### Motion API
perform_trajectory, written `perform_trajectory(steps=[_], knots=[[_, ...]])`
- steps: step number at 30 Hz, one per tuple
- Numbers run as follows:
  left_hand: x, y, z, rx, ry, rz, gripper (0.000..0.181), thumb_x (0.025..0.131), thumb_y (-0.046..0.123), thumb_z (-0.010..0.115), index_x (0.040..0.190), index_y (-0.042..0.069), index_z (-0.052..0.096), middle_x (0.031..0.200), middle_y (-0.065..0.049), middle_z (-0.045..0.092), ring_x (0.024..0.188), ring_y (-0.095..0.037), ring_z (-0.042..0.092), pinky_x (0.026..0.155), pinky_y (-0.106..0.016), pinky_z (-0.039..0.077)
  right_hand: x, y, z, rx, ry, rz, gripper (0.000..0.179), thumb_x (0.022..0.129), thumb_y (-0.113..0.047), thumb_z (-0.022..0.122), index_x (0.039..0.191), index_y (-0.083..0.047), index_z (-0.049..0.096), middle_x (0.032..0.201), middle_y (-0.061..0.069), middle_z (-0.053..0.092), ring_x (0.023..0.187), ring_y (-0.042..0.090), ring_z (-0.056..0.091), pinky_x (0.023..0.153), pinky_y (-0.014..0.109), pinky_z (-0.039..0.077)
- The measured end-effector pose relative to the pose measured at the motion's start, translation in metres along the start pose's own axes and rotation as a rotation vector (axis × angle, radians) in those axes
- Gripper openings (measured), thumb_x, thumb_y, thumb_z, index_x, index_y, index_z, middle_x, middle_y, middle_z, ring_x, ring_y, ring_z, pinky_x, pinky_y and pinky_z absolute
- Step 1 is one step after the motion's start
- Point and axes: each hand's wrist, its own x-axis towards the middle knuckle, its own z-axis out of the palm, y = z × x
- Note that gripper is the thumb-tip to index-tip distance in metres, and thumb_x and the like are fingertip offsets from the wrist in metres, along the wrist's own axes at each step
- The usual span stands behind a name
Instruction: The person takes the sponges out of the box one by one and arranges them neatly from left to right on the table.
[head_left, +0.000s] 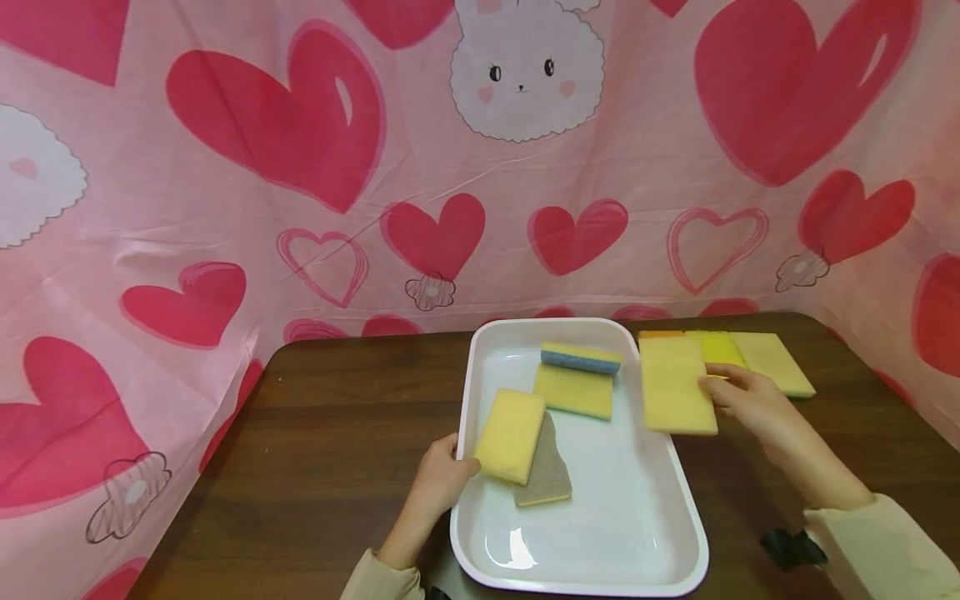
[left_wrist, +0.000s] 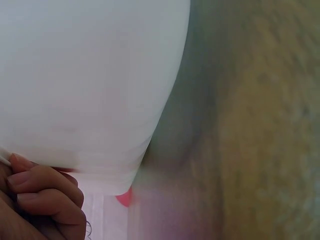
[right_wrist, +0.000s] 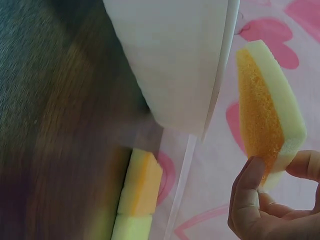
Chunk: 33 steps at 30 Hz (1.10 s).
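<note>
My right hand [head_left: 750,400] pinches a yellow sponge [head_left: 675,387] by its edge, above the right rim of the white tray [head_left: 585,550]. In the right wrist view the same sponge [right_wrist: 270,110] shows an orange side, thumb on one face and fingers on the other. My left hand [head_left: 442,475] grips the tray's left rim, its fingers [left_wrist: 52,195] curled in the left wrist view. Close by its thumb, inside the tray, a yellow sponge [head_left: 512,435] lies partly over a grey-faced sponge [head_left: 546,475]. Farther back, a blue-sided sponge [head_left: 581,358] overlaps another yellow sponge [head_left: 573,390].
Right of the tray, more sponges stand in a row on the dark wooden table [head_left: 337,417], among them a bright yellow one [head_left: 716,346] and a pale one [head_left: 772,362]. A pink heart-printed cloth [head_left: 435,150] hangs behind the table.
</note>
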Motion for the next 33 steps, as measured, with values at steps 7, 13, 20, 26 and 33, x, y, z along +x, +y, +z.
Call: perform_trajectory(steps=[7, 13, 20, 26, 33], knots=[[0.000, -0.001, 0.000, -0.004, 0.000, 0.001, 0.035, 0.071, 0.005, 0.055, 0.102, -0.007, 0.064, 0.084, -0.018, 0.067, 0.070, -0.021, 0.061, 0.060, -0.031, 0.052, -0.001, 0.009, -0.011, 0.036, 0.004, -0.009, 0.065, 0.100, -0.030, 0.038, 0.140, 0.019, 0.023, 0.111, 0.016, 0.062, 0.081, -0.007, 0.054, 0.077, 0.020, 0.048], [0.001, -0.002, 0.000, -0.006, -0.002, -0.001, 0.037, 0.071, 0.005, 0.055, 0.105, -0.008, 0.063, 0.086, -0.019, 0.067, 0.072, -0.022, 0.061, 0.061, -0.033, 0.052, 0.002, 0.018, -0.017, 0.024, 0.005, 0.003, 0.062, 0.100, -0.025, 0.037, 0.137, 0.023, 0.022, 0.113, 0.025, 0.057, 0.074, -0.012, 0.048, 0.066, 0.013, 0.046], [0.001, -0.002, 0.000, -0.004, -0.002, 0.001, 0.038, 0.070, 0.005, 0.054, 0.105, -0.008, 0.063, 0.086, -0.019, 0.067, 0.071, -0.022, 0.061, 0.060, -0.032, 0.052, 0.007, 0.029, -0.019, 0.024, -0.050, 0.036, 0.062, 0.100, -0.023, 0.034, 0.136, 0.026, 0.020, 0.111, 0.027, 0.055, 0.076, -0.006, 0.050, 0.067, 0.016, 0.048], [0.000, -0.002, 0.000, -0.009, -0.004, -0.001, 0.036, 0.070, 0.005, 0.055, 0.103, -0.008, 0.063, 0.084, -0.018, 0.067, 0.070, -0.021, 0.061, 0.059, -0.031, 0.052, 0.010, 0.035, -0.019, -0.008, -0.085, 0.046, 0.062, 0.100, -0.021, 0.034, 0.135, 0.027, 0.019, 0.126, 0.043, 0.041, 0.086, 0.006, 0.056, 0.069, 0.018, 0.047], [0.000, -0.002, 0.000, -0.017, -0.005, -0.003, 0.035, 0.070, 0.005, 0.054, 0.102, -0.008, 0.063, 0.083, -0.018, 0.066, 0.069, -0.021, 0.061, 0.059, -0.032, 0.052, 0.013, 0.047, -0.017, -0.052, -0.098, 0.041, 0.060, 0.099, -0.019, 0.037, 0.133, 0.029, 0.024, 0.131, 0.045, 0.037, 0.087, 0.008, 0.057, 0.069, 0.017, 0.047]])
